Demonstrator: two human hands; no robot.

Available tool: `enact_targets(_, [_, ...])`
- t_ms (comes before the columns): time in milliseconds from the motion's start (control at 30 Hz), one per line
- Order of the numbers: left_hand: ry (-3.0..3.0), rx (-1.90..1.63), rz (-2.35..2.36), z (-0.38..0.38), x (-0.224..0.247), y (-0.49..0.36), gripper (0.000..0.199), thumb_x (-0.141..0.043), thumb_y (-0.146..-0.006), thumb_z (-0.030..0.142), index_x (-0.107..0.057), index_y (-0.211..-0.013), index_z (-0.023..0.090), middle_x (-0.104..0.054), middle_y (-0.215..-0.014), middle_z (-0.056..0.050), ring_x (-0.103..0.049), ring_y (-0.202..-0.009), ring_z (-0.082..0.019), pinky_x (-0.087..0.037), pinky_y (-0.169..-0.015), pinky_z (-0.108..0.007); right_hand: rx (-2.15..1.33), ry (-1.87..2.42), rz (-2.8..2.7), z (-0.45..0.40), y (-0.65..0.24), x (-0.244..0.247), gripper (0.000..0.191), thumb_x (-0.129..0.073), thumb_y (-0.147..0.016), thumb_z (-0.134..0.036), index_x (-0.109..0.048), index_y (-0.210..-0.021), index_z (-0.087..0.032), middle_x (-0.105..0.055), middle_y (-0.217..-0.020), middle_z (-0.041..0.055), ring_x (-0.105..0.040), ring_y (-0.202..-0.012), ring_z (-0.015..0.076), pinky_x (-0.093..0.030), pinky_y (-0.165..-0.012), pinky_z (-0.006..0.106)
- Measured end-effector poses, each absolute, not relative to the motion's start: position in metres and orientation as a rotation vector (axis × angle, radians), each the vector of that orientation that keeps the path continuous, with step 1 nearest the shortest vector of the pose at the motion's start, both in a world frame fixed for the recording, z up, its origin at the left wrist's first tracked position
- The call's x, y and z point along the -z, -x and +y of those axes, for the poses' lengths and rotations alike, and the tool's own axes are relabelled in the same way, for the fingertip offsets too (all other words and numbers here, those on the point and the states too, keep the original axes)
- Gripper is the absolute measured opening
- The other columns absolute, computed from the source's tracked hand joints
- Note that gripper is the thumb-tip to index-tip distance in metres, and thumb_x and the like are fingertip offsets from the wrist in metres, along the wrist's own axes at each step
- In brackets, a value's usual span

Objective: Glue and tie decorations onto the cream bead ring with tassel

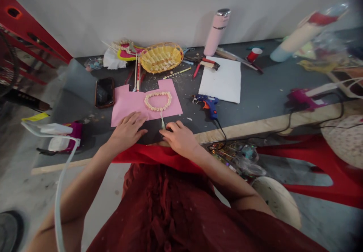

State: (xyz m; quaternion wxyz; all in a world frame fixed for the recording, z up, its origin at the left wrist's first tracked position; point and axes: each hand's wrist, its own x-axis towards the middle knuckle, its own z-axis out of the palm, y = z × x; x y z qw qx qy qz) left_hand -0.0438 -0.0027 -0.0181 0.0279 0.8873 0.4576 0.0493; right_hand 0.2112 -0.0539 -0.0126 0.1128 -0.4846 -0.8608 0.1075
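Mid-frame, the light, limp-looking beaded loop (155, 109) invites a side hold, its tassel (162, 120) seemingly pinched by the right hand (181, 136), left hand (127, 130) spread.

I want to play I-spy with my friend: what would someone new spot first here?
Probably the pink paper just beyond the hands, with a pale bracelet on it and a tassel trailing toward the right hand. Farther back, the yellow basket sits near the wall, and a tall pink flask stands to its right.
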Motion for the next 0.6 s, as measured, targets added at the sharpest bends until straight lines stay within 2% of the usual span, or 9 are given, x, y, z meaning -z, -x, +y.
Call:
enact_targets(233, [-2.71, 0.028, 1.433, -0.005, 0.017, 0.043, 0.052, -0.041, -0.099, 0.047, -0.046, -0.144, 0.021, -0.041, -0.154, -0.015, -0.034, -0.143, -0.032, -0.032, -0.113, -0.052, -0.347, 1.382, -2.553, -0.058, -0.206, 0.016, 0.034, -0.044, -0.1, -0.026, -0.062, -0.127, -0.016, -0.061, -0.124, 0.0101, -0.047, -0.107, 0.0258, -0.049, -0.09, 0.038])
enact_targets(600, [-2.721, 0.11, 1.468, -0.004, 0.006, 0.036, 0.05, -0.047, -0.098, 0.045, -0.047, -0.142, 0.023, -0.044, -0.152, -0.014, -0.04, -0.138, -0.036, -0.034, -0.107, -0.059, -0.392, 1.318, -2.599, -0.061, -0.213, 0.015, 0.034, -0.048, -0.098, -0.025, -0.061, -0.127, -0.012, -0.06, -0.127, 0.0111, -0.047, -0.108, 0.0269, -0.048, -0.094, 0.041])
